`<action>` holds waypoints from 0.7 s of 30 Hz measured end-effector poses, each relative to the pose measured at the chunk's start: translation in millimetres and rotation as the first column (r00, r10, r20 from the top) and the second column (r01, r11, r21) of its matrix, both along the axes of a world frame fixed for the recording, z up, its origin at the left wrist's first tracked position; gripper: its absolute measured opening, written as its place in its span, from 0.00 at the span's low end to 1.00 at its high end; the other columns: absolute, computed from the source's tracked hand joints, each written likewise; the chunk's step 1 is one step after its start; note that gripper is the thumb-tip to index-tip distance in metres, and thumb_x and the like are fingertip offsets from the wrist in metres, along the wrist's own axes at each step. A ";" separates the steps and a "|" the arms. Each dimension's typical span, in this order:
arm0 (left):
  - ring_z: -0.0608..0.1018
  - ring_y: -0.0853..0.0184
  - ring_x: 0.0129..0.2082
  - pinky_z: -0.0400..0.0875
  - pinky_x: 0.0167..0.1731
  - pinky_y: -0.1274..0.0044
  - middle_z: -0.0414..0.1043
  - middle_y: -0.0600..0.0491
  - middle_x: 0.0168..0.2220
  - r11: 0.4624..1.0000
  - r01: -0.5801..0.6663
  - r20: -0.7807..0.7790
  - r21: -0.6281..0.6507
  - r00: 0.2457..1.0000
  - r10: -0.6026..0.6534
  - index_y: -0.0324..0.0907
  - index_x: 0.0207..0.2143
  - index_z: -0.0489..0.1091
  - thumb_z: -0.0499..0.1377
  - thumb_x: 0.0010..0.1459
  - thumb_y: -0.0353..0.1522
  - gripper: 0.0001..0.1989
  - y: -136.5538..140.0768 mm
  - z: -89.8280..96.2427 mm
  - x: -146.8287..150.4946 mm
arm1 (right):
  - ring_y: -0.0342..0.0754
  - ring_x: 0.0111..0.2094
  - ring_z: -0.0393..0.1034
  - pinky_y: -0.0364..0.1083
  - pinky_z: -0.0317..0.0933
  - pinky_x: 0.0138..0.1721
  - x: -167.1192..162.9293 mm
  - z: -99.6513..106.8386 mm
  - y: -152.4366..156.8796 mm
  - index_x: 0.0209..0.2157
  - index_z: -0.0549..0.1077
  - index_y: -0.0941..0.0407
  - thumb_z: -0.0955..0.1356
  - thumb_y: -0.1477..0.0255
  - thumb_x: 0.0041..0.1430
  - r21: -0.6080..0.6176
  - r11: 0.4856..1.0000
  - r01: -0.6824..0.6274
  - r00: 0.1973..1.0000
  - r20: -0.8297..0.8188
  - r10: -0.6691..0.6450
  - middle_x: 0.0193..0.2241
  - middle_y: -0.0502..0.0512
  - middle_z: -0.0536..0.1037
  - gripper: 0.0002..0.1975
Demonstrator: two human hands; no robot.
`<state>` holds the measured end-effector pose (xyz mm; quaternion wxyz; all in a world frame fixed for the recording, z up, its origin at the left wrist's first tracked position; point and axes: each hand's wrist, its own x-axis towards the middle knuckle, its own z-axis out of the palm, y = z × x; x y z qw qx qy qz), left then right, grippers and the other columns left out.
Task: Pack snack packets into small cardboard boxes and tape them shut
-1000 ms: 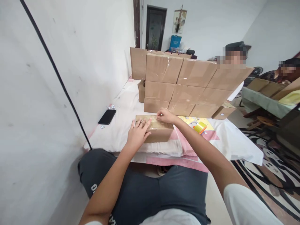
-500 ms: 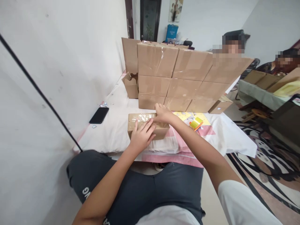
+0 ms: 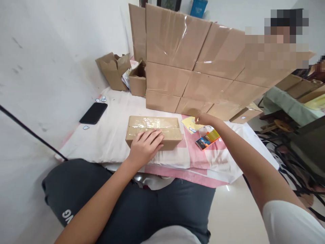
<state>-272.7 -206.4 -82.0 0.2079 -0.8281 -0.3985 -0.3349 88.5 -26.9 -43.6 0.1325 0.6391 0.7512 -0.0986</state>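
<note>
A taped cardboard box [image 3: 167, 133] sits on the cloth-covered table before me, clear tape shining along its top. My left hand [image 3: 146, 145] lies flat across the box's near top edge, fingers stretched out. To the right of the box, my right hand [image 3: 207, 119] hovers at a yellow sheet [image 3: 189, 124], its fingertips bent together; whatever they pinch, if anything, is too small to make out. Small white labels [image 3: 193, 130] with blue edges lie by the sheet. Just below the right hand rests a tape dispenser [image 3: 207, 139] with a yellow roll and orange body.
Stacked taped cartons [image 3: 167, 78] form a wall behind the box. Open cartons [image 3: 114, 69] stand at the back left, and a black phone [image 3: 93, 113] lies near the wall. Another small box [image 3: 246, 114] is at the right edge. A person stands behind the stack.
My right hand has left the box and moved right to the yellow sheet. My left hand has stayed on the box. The view has tilted down.
</note>
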 end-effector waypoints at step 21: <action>0.75 0.74 0.23 0.68 0.29 0.80 0.78 0.58 0.26 0.918 0.366 0.481 -0.154 0.839 -0.254 0.43 0.47 0.72 0.63 0.63 0.34 0.11 -14.4 2.8 32.3 | 0.43 0.27 0.64 0.44 0.58 0.30 -71.9 38.5 -140.4 0.35 0.74 0.53 0.65 0.68 0.66 0.188 0.942 -0.278 0.667 -0.667 0.330 0.28 0.49 0.72 0.07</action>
